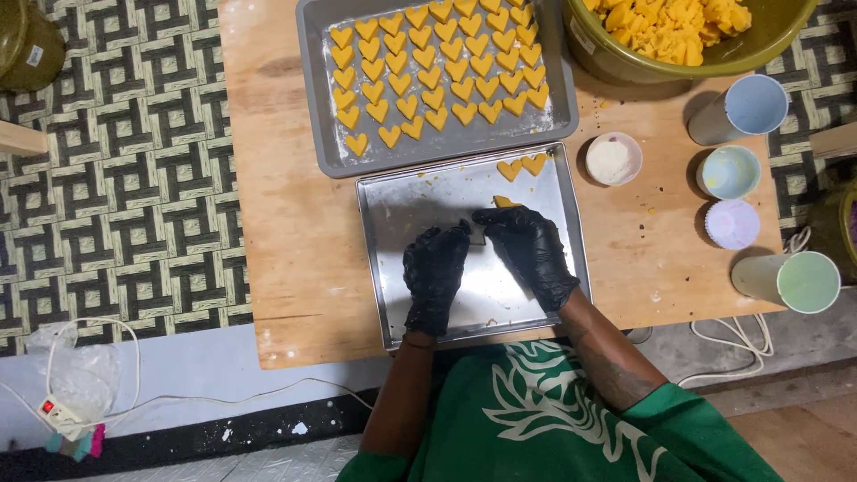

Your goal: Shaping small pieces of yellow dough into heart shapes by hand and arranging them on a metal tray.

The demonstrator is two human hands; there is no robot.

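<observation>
Both my hands wear black gloves and hover over a shiny metal tray [402,214] on a low wooden table. My left hand [435,275] and my right hand [528,253] meet at their fingertips around a small metal cutter [478,235]. A bit of orange dough [505,202] peeks out just above my right fingers. Two orange heart-shaped pieces [521,166] lie at the tray's far right corner. Behind it, a grey baking tray [321,80] holds several rows of the same orange hearts.
A green bowl [625,62] of orange dough stands at the back right. A small white dish [612,159], several pastel cups [755,104] and a cupcake liner [733,222] sit along the table's right side. Patterned floor mat left; cables and a power strip [62,419] near me.
</observation>
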